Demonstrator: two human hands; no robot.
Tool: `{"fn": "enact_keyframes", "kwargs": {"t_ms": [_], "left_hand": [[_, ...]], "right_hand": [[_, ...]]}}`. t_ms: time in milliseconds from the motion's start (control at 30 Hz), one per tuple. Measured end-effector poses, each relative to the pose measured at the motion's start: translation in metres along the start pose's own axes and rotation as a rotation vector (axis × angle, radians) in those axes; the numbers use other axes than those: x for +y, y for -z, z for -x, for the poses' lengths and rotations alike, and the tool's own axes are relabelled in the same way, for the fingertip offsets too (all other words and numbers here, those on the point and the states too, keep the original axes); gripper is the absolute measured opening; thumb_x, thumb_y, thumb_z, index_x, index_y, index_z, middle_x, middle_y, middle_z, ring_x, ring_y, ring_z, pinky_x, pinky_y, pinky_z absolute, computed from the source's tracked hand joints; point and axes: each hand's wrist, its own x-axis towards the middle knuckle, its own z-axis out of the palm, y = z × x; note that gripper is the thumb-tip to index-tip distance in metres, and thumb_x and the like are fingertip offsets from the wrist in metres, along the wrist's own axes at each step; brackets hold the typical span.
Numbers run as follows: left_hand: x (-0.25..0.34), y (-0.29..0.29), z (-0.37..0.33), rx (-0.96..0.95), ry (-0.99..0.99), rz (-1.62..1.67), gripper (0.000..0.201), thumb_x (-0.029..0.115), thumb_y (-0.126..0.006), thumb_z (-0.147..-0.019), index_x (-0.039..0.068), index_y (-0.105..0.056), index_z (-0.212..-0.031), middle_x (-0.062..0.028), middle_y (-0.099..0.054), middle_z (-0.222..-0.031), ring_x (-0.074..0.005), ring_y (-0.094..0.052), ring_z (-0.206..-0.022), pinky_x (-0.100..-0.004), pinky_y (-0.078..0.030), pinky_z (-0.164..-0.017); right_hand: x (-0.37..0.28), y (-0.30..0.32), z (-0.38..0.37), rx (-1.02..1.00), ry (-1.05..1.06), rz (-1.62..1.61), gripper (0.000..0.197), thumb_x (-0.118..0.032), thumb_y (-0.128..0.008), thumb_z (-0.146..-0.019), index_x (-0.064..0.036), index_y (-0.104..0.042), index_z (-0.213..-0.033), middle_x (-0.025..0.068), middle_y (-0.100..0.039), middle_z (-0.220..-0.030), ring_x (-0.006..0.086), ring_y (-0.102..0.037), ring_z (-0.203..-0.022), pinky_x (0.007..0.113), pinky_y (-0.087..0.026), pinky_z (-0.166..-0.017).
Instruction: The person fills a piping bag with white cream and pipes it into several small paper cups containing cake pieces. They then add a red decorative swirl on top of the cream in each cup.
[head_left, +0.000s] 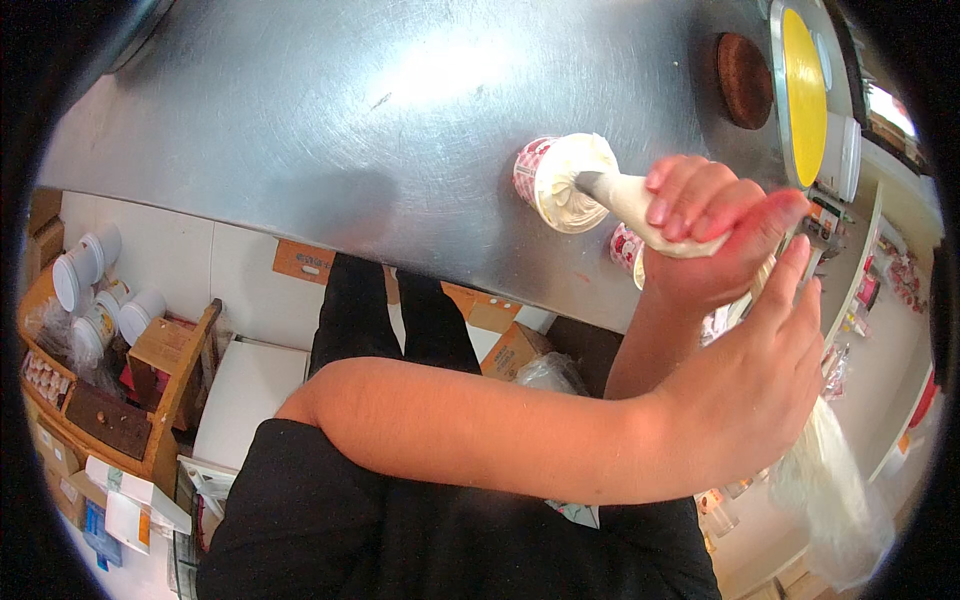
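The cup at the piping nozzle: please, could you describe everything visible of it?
The cup looks like paper, patterned pink, red and white. Pale, swirled cream fills it to the rim. It appears to stand on the metal table, mouth in view; the dark nozzle meets the cream. Nothing grips it.

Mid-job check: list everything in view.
Table: one, silver, upper area
Filled cup: one, red-and-white, on tabletop
Second cup: one, red-and-white, on tabletop, partly hidden
Piping bag: one, whitish, nozzle at filled cup's cream
Rimmed disc: one, yellow, upper right
Dark disc: one, brown, upper right
Tubs: about four, white, far left
Wooden unit: one, tan, lower left
Cardboard boxes: several, brown, lower area
Packages: many, mixed colours, right side
Right hand: one, bare, gripping bag
Left hand: one, bare, at bag's rear
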Motion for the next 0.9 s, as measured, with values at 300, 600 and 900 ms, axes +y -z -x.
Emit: {"fn": "enact_keyframes", "kwargs": {"t_ms": [300,600,900], "left_hand": [[-0.005,-0.005,-0.009,0.056,-0.005,0.024,0.029,0.02,-0.047,-0.077,-0.003,-0.063,-0.085,-0.022,-0.06,-0.09,-0.0371,-0.051,-0.1,-0.0634,-0.022,-0.096],[-0.013,-0.005,-0.009,0.044,0.041,-0.037,0.03,0.021,-0.048,-0.077,-0.004,-0.063,-0.086,-0.0223,-0.059,-0.088,-0.0386,-0.051,-0.099,-0.0637,-0.021,-0.096],[-0.006,0.003,-0.002,0.056,0.043,0.018,0.03,0.021,-0.046,-0.078,-0.004,-0.062,-0.087,-0.021,-0.059,-0.089,-0.0381,-0.051,-0.1,-0.0643,-0.022,-0.095]], "right_hand": [[-0.002,0.016,-0.015,0.256,0.061,0.198,0.059,-0.048,-0.026,-0.093,-0.0099,-0.043,-0.051,0.0051,-0.044,-0.046,0.019,-0.045,-0.045,0.036,-0.042,-0.061],[0.01,-0.003,-0.019,0.33,-0.013,0.256,0.058,-0.047,-0.025,-0.094,-0.0112,-0.038,-0.049,0.0038,-0.041,-0.044,0.0167,-0.042,-0.042,0.035,-0.042,-0.06],[0.007,0.002,-0.008,0.042,-0.079,-0.008,0.061,-0.044,-0.017,-0.095,-0.0119,-0.045,-0.052,0.0033,-0.049,-0.048,0.0156,-0.046,-0.043,0.033,-0.043,-0.059]]}}
